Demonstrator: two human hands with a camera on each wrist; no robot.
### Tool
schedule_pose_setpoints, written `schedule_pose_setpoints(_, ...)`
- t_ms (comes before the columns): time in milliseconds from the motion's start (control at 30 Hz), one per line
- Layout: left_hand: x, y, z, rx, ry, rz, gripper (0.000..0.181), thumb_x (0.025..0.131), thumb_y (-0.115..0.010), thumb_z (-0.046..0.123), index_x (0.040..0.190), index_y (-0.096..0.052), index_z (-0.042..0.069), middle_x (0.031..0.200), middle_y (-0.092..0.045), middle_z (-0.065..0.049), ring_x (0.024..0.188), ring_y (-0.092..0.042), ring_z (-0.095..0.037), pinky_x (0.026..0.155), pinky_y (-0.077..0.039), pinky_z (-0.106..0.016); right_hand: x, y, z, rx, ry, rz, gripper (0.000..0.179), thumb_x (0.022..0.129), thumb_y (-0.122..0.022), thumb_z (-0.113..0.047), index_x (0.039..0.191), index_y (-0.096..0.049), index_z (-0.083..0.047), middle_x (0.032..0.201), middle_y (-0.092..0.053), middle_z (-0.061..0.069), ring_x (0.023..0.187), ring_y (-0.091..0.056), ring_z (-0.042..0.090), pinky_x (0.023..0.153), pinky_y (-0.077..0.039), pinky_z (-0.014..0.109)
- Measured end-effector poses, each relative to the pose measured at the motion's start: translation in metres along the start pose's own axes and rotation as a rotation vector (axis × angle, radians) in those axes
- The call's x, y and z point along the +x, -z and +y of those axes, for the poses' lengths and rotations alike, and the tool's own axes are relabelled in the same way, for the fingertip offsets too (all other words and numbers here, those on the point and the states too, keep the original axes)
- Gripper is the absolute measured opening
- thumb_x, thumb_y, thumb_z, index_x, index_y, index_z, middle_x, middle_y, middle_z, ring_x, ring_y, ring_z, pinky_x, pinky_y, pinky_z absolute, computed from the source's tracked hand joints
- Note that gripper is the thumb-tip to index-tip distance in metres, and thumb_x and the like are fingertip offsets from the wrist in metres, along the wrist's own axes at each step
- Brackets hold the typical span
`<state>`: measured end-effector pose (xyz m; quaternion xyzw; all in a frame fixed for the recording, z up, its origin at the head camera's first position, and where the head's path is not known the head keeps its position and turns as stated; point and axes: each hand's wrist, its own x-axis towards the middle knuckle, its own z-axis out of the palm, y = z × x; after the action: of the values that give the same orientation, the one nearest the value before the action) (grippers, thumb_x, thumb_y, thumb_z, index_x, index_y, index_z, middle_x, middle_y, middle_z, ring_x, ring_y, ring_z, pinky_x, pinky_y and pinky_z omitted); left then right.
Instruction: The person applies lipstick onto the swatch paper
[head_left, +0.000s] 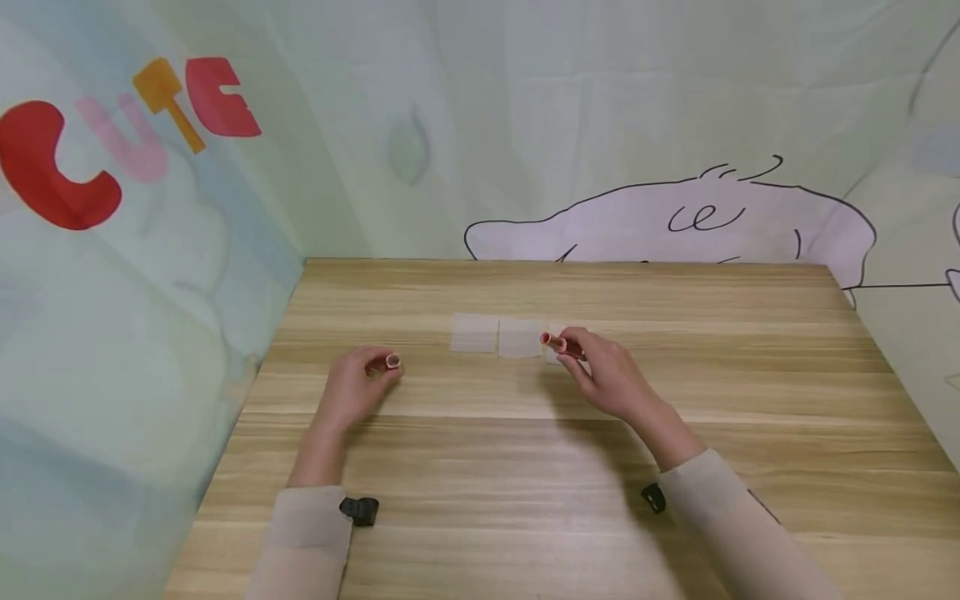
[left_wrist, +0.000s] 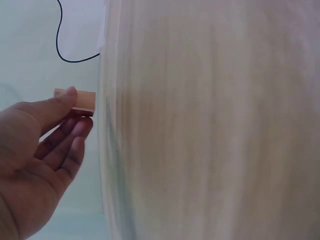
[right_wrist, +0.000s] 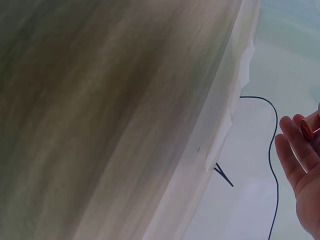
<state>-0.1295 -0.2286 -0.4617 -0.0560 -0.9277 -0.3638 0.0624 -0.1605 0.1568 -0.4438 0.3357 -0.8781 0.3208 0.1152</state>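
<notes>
My left hand (head_left: 351,390) pinches a short, hollow copper-coloured lipstick cap (head_left: 393,361) between thumb and fingers, its round opening facing up. The left wrist view shows the same cap (left_wrist: 86,101) from the side, thumb across it. Over the right end of a row of pale squares, my right hand (head_left: 613,373) holds an uncapped copper-coloured lipstick (head_left: 557,342) that points left. Its slanted red tip (right_wrist: 306,131) shows at the edge of the right wrist view. The fingers hide the lipstick's lower end.
Three thin whitish squares lie side by side on the wooden table (head_left: 465,467): a left one (head_left: 472,333), a middle one (head_left: 518,338) and a right one partly hidden by the right hand. A printed cloth backdrop (head_left: 360,150) rises behind the table and at its left.
</notes>
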Motion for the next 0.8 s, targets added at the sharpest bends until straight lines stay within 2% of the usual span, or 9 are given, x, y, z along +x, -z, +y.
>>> schedule_pose_setpoints(167, 0.000, -0.001, -0.004, 0.018, 0.007, -0.036, 0.019, 0.087, -0.079, 0.004, 0.102, -0.073, -0.006, 0.095, -0.070, -0.018, 0.088, -0.067, -0.031, 0.080, -0.056, -0.047, -0.001, 0.000, -0.001, -0.004, -0.025, -0.013, 0.024, 0.097, -0.068, -0.008, 0.117, -0.060, -0.001, 0.101, -0.071, 0.010, 0.093, -0.071, 0.026, 0.080, -0.058, 0.046)
schedule_pose_setpoints(433, 0.000, 0.000, -0.006, 0.030, 0.030, -0.062, 0.023, 0.088, -0.079, 0.008, 0.105, -0.072, -0.005, 0.101, -0.070, -0.019, 0.092, -0.068, -0.032, 0.083, -0.057, -0.047, -0.002, 0.000, -0.001, -0.016, -0.032, -0.020, 0.025, 0.096, -0.070, -0.009, 0.118, -0.060, -0.001, 0.101, -0.071, 0.010, 0.093, -0.071, 0.026, 0.080, -0.058, 0.046)
schedule_pose_setpoints(500, 0.000, 0.002, -0.005, 0.030, 0.051, -0.087, 0.030, 0.088, -0.080, 0.011, 0.111, -0.071, -0.005, 0.106, -0.068, -0.020, 0.097, -0.067, -0.034, 0.086, -0.056, -0.049, -0.002, 0.000, -0.001, -0.021, -0.030, -0.017, 0.026, 0.096, -0.070, -0.009, 0.118, -0.060, -0.001, 0.100, -0.071, 0.010, 0.092, -0.070, 0.025, 0.079, -0.058, 0.045)
schedule_pose_setpoints(633, 0.001, 0.006, -0.002, 0.047, 0.104, -0.138, 0.060, 0.088, -0.082, 0.022, 0.134, -0.058, -0.006, 0.127, -0.061, -0.026, 0.117, -0.058, -0.042, 0.101, -0.047, -0.056, -0.003, -0.001, 0.001, -0.033, -0.020, -0.009, 0.026, 0.095, -0.070, -0.008, 0.118, -0.060, -0.001, 0.100, -0.071, 0.009, 0.092, -0.071, 0.025, 0.078, -0.058, 0.045)
schedule_pose_setpoints(700, 0.002, 0.006, 0.000, 0.070, 0.098, -0.134, 0.071, 0.088, -0.082, 0.027, 0.143, -0.050, -0.005, 0.136, -0.055, -0.026, 0.126, -0.052, -0.045, 0.107, -0.041, -0.059, -0.002, -0.001, 0.001, -0.033, -0.018, -0.009, 0.025, 0.095, -0.070, -0.008, 0.118, -0.060, -0.001, 0.100, -0.071, 0.010, 0.092, -0.071, 0.025, 0.078, -0.058, 0.045)
schedule_pose_setpoints(800, 0.005, 0.005, 0.008, 0.108, 0.011, -0.090, 0.071, 0.087, -0.082, 0.031, 0.143, -0.052, -0.002, 0.139, -0.053, -0.024, 0.130, -0.049, -0.044, 0.110, -0.038, -0.058, -0.001, -0.001, 0.001, -0.025, -0.019, -0.015, 0.025, 0.096, -0.070, -0.010, 0.118, -0.060, -0.001, 0.101, -0.071, 0.010, 0.093, -0.071, 0.026, 0.080, -0.058, 0.045)
